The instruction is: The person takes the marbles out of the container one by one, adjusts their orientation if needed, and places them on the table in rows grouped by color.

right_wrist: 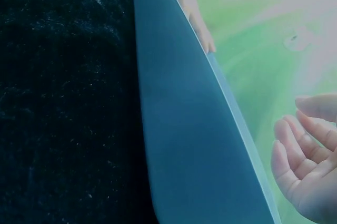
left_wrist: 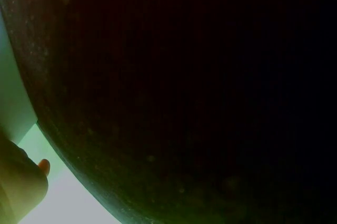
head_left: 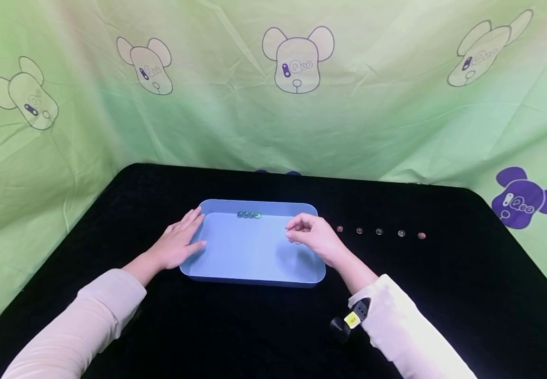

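Note:
A shallow light-blue tray (head_left: pixel 249 258) lies on the black-covered table. Inside it, several small greenish glass pieces (head_left: pixel 248 215) sit in a tight row along the far wall. My left hand (head_left: pixel 178 245) rests on the tray's left rim with its fingers stretched out. Above the right part of the tray hovers my right hand (head_left: pixel 313 237), its thumb and fingers loosely bent. In the right wrist view, that right hand (right_wrist: pixel 308 161) shows nothing visible between the fingers. The left wrist view is mostly dark, with part of a hand (left_wrist: pixel 23 184) at its lower left.
Several small round glass pieces (head_left: pixel 379 231), some reddish, lie spaced out in a line on the black cloth (head_left: pixel 396 295) right of the tray. A black strap device (head_left: pixel 341 327) with a yellow label hangs at the right wrist. A patterned green curtain (head_left: pixel 226 131) surrounds the table.

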`<state>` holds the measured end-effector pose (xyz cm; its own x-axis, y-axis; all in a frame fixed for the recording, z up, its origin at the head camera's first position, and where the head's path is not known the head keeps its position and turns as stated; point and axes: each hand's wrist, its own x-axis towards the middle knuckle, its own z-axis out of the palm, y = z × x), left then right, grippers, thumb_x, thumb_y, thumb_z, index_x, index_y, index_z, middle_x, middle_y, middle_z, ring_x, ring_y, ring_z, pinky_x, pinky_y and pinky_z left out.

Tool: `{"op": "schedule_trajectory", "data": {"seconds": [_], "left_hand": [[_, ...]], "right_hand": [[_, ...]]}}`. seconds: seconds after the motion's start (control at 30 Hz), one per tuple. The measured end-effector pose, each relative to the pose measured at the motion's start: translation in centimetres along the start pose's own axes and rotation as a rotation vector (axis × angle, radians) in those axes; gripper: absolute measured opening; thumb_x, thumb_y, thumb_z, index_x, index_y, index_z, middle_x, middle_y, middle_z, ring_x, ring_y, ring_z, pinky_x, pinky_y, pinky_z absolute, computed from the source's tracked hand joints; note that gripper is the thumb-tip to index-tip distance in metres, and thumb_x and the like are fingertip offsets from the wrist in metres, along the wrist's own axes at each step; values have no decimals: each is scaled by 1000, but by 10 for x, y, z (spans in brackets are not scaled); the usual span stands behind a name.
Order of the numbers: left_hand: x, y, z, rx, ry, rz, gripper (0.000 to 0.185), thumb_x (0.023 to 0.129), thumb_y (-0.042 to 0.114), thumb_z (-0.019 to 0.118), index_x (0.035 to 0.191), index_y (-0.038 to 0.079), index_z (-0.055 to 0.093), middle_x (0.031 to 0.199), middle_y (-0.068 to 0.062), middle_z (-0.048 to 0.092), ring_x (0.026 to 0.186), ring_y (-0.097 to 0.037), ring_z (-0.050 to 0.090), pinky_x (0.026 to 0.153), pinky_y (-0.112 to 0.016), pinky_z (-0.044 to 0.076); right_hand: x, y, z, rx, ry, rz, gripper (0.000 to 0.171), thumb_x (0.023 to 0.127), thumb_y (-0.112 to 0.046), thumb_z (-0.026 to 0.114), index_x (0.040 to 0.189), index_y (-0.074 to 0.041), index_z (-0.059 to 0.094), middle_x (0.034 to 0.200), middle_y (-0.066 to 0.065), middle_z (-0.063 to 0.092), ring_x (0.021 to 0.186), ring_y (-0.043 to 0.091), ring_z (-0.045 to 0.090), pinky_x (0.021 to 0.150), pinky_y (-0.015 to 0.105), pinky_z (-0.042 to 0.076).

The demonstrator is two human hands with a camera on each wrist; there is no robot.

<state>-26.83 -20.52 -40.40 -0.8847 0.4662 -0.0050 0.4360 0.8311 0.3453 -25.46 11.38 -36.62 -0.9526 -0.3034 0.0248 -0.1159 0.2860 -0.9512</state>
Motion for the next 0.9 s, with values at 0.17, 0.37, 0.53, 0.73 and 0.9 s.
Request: {"op": "schedule_trajectory", "data": {"seconds": [0.17,0.37,0.53,0.73,0.9], "left_hand": [[0,-1,1,5,5,2,64,90,36,40,137,2,16,144,-9,1,129,-26,1,96,-49,13],[0,-1,2,3,1,-1,64,90,37,40,137,2,16,144,-9,0,129,-26,1,96,-48,13],[0,-1,1,8,5,2,64,90,36,41,137,1,16,144,-9,0,129,-27,2,96,-48,13],[0,-1,0,10,4,4,63,90,35,41,137,1,16,144,-10,1,129,-27,2,96,-48,13],[1,-1,1,11,4,3,63,90,35,41,137,1,17,144,-10,1,129,-27,2,96,-48,13]], "right_hand": [[5,-1,3,-24,12,3,22,78,-3,60,95,11,54,76,6,58,69,13,57,67,29,45],[12,-3,9,7,-7,-15,20,78,-1,59,94,11,54,75,5,58,68,13,56,66,27,45],[18,-4,12,23,-7,-20,19,78,-1,59,93,10,54,75,6,58,67,13,55,66,30,45],[24,-4,16,12,4,10,20,78,-1,59,94,10,54,73,5,56,66,12,54,68,34,45],[30,-2,19,21,29,20,18,79,-1,58,93,10,54,72,5,57,65,11,55,68,35,45]]}}
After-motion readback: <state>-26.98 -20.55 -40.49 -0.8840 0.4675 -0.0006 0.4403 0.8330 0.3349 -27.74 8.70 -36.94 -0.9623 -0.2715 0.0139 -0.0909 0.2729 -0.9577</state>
